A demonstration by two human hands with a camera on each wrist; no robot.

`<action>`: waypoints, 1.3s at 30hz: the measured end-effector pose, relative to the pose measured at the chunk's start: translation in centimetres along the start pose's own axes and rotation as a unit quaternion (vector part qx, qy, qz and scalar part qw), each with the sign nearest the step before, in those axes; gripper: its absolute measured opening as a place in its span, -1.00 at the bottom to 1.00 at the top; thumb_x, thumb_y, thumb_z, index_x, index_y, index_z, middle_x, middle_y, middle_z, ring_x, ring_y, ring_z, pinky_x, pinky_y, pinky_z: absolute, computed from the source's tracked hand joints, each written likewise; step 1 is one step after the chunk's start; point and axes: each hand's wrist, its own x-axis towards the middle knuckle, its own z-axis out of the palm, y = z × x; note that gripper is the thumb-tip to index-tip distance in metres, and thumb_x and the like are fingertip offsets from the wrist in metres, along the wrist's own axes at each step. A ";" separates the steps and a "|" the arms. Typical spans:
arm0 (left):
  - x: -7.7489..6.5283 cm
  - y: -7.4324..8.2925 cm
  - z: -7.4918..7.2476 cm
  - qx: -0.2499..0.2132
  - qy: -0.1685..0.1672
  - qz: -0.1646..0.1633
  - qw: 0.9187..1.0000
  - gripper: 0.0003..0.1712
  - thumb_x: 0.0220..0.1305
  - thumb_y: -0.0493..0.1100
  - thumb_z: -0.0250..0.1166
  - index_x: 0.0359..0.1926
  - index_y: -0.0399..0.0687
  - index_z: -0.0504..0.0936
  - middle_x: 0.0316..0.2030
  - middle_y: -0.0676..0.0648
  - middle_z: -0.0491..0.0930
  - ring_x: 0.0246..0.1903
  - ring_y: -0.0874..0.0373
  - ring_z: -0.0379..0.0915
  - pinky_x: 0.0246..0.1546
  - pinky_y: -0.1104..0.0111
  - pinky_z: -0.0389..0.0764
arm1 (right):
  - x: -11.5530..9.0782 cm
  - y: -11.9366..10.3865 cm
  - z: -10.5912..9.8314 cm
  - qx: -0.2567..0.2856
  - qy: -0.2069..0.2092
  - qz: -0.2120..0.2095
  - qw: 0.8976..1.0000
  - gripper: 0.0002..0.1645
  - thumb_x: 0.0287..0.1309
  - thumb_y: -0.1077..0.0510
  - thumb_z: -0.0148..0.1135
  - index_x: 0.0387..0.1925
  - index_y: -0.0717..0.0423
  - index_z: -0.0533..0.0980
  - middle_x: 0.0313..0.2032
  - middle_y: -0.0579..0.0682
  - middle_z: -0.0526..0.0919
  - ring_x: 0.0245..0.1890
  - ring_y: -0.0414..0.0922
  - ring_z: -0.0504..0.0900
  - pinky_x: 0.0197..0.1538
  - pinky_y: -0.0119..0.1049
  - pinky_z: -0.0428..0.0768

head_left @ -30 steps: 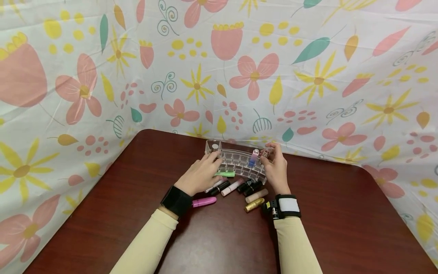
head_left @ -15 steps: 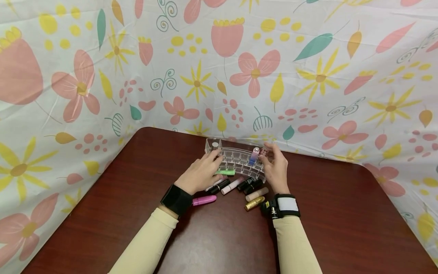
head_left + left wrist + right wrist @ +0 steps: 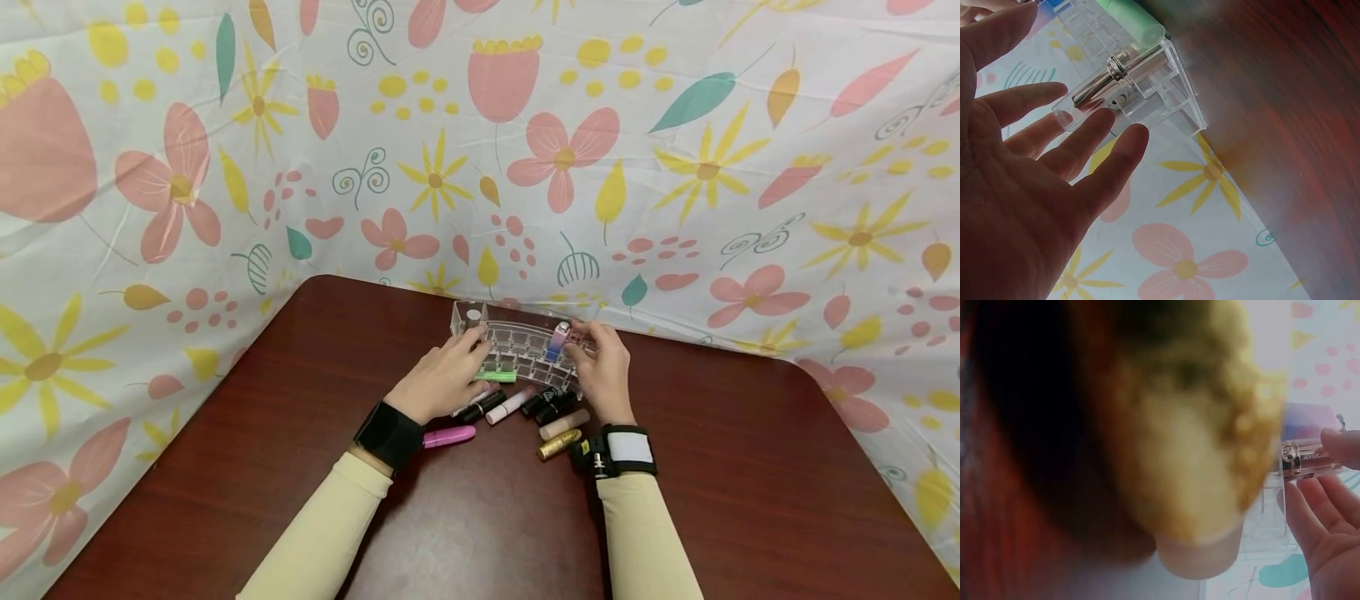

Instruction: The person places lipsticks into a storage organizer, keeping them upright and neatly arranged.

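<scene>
The rose-tinted tube (image 3: 1313, 461) is found right of centre in the head view, at the right end of the clear organizer (image 3: 517, 340); its sides are pinched between thumb and fingers by the right grip (image 3: 606, 371), presumably so that it can be guided without its neighbour, the blue-and-pink tube (image 3: 558, 342), being knocked. At the organizer's other end the left grip (image 3: 435, 379) is held with fingers spread, perhaps for steadying; whether contact is made cannot be told. Below, the gold tube (image 3: 558, 445) and magenta tube (image 3: 450, 437) are laid on the counter (image 3: 750, 467), seemingly for easy reach
</scene>
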 end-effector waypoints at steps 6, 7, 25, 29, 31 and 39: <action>0.0 0.0 0.0 -0.009 -0.002 0.004 1.000 -0.34 0.41 -0.02 0.31 0.41 -0.20 0.41 0.53 -0.24 0.15 0.31 -0.21 0.42 0.06 0.03 0.64 | -0.1 0.3 -0.2 -0.014 -0.009 0.021 1.000 -0.58 0.29 0.40 0.27 0.17 0.21 0.56 0.10 0.25 0.53 0.12 0.20 0.63 0.17 0.04 0.65; 0.0 0.0 0.0 -0.010 -0.002 0.004 1.000 -0.35 0.41 -0.02 0.31 0.40 -0.19 0.42 0.53 -0.24 0.15 0.31 -0.21 0.42 0.08 0.03 0.63 | -0.1 0.4 -0.2 -0.016 -0.010 0.023 1.000 -0.57 0.29 0.41 0.26 0.18 0.21 0.56 0.11 0.25 0.53 0.13 0.21 0.63 0.17 0.05 0.65; -0.1 0.1 -0.5 -0.022 -0.009 0.009 1.000 -0.45 0.41 -0.07 0.32 0.34 -0.17 0.49 0.54 -0.24 0.14 0.17 -0.14 0.54 -0.08 0.14 0.64 | -0.2 -0.1 -1.5 -0.010 -0.050 0.040 0.998 -0.46 0.35 0.37 0.19 0.34 0.13 0.46 0.20 0.25 0.49 0.22 0.20 0.56 0.20 0.09 0.61; 0.0 0.3 -0.8 -0.022 -0.032 -0.003 0.999 -0.42 0.43 -0.03 0.29 0.38 -0.12 0.47 0.59 -0.19 0.06 0.05 -0.04 0.62 -0.30 0.26 0.57 | -0.1 -0.6 -2.5 -0.043 -0.034 0.017 0.998 -0.50 0.32 0.41 0.18 0.27 0.13 0.53 0.15 0.26 0.54 0.12 0.22 0.61 -0.05 0.04 0.61; 0.1 0.4 -0.9 -0.023 -0.041 -0.010 0.999 -0.41 0.44 0.00 0.28 0.40 -0.10 0.45 0.60 -0.17 0.02 -0.03 0.00 0.64 -0.41 0.32 0.50 | 0.1 -0.8 -2.9 -0.060 -0.033 0.006 0.998 -0.52 0.31 0.43 0.17 0.23 0.14 0.55 0.14 0.25 0.56 0.08 0.21 0.62 -0.12 0.02 0.56; -0.3 0.6 -0.9 -0.045 -0.049 -0.015 0.998 -0.42 0.46 0.05 0.25 0.36 -0.13 0.49 0.62 -0.19 -0.03 -0.22 0.06 0.63 -0.53 0.37 0.39 | -0.2 -0.7 -3.2 -0.056 -0.113 0.019 0.992 -0.41 0.30 0.51 0.09 0.31 0.12 0.46 0.16 0.32 0.58 0.09 0.30 0.66 0.10 0.12 0.65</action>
